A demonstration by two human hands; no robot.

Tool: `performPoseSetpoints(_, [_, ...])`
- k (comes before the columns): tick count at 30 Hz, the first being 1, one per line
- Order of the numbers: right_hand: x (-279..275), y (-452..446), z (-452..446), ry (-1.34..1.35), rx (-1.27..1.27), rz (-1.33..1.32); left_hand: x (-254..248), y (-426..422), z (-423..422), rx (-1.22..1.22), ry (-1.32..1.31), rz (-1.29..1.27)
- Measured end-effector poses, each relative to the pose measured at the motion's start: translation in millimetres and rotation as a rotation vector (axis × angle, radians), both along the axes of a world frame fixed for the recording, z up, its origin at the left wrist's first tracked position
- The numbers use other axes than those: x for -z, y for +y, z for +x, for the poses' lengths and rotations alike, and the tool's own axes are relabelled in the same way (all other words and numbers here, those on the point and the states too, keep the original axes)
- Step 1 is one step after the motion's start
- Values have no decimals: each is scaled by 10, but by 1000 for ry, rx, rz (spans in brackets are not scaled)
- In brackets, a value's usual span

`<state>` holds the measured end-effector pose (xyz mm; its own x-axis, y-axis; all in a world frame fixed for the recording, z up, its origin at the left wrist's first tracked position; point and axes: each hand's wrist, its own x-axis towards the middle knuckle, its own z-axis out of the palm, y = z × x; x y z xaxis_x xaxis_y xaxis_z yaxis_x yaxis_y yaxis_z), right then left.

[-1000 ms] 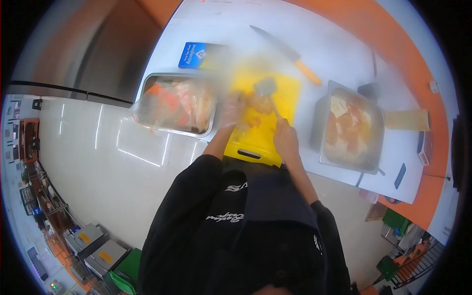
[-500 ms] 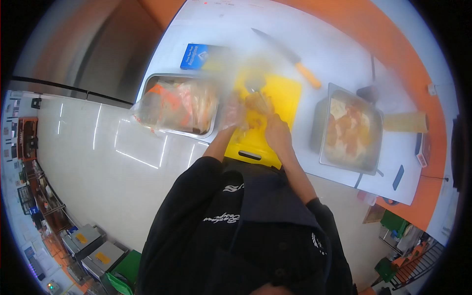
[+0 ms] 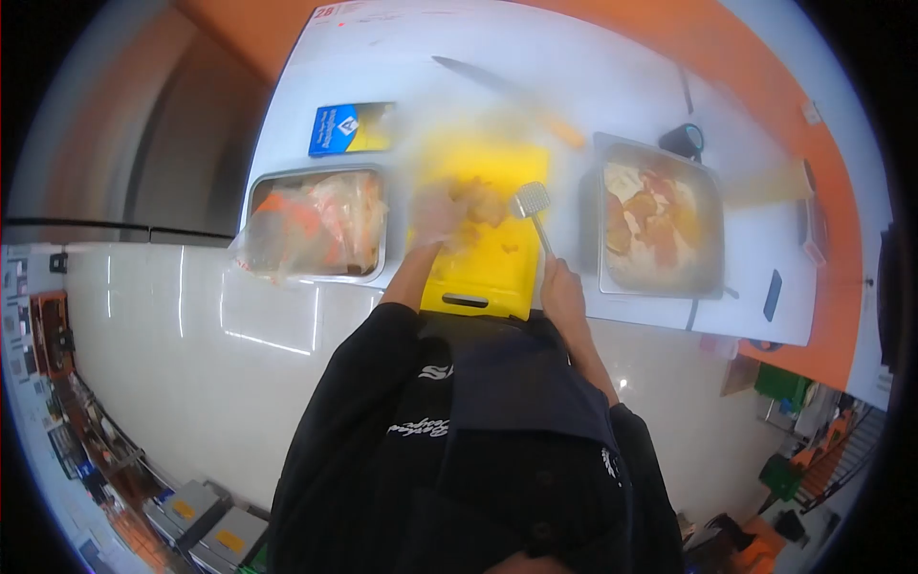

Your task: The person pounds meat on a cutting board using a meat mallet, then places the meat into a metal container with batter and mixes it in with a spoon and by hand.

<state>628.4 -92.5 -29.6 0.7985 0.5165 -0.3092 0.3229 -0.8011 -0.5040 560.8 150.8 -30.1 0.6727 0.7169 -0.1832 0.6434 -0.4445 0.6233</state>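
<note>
My right hand (image 3: pixel 562 287) is wrapped round the handle of a meat mallet (image 3: pixel 532 201). Its square, textured metal head is raised near the right edge of a yellow cutting board (image 3: pixel 519 277). On the board lies a pale piece of raw meat (image 3: pixel 486 205), probably chicken, with small scraps around it. My left hand (image 3: pixel 438 218), apparently in a clear plastic glove, is at the meat's left side; haze blurs its fingers, so their grip is unclear.
Left of the board, a metal tray (image 3: pixel 381 258) holds plastic-bagged food. A blue-and-yellow glove box (image 3: pixel 337 130) lies behind it. Beyond the board is a large knife (image 3: pixel 478 77) with an orange handle. To the right stands a deep metal pan (image 3: pixel 660 287) of meat pieces in pale flour or batter.
My right hand has moved the mallet from over the meat to the board's right side. My left hand stays by the meat. The whole view has shifted and turned slightly.
</note>
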Motion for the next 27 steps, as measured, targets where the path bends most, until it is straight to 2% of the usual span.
performPoseSetpoints(2, [198, -35, -42, 0, -82, -46, -12, 21, 19, 48, 17, 2])
performPoseSetpoints(5, [216, -83, -170, 42, -81, -47, -142, 58, 137, 200, 258, 75])
performPoseSetpoints(7, [94, -70, -119, 46, -53, -14, 63, 106, 135, 174, 138, 84])
performPoseSetpoints(8, [37, -110, -149, 54, -48, -4, 4, 76, 83, 163, 62, 61])
performPoseSetpoints(9, [4, -141, -143, 57, -49, 10, -102, 13, 65, 147, -16, 37])
performPoseSetpoints(11, [32, -197, -166, 72, -12, 74, -821, -329, 107, 54, -88, -177])
performPoseSetpoints(14, [70, -225, -201, 77, 11, 144, 123, 99, 101, 41, -359, -222])
performPoseSetpoints(15, [70, -230, -212, 42, 9, 178, 72, 104, 138, 30, -440, -314])
performPoseSetpoints(17, [97, -219, -213, -7, -7, 251, -163, 87, 202, -2, -598, -497])
performPoseSetpoints(20, [155, -138, -195, -56, -55, 369, -703, 3, 393, 91, -555, -429])
performPoseSetpoints(21, [199, -84, -186, -71, -74, 416, -767, 16, 466, 132, -524, -309])
performPoseSetpoints(24, [407, 7, -121, -143, -167, 428, -1456, -497, 722, 201, -494, -373])
performPoseSetpoints(27, [415, 11, -43, -197, -255, 357, -1405, -689, 1048, 330, -563, -525])
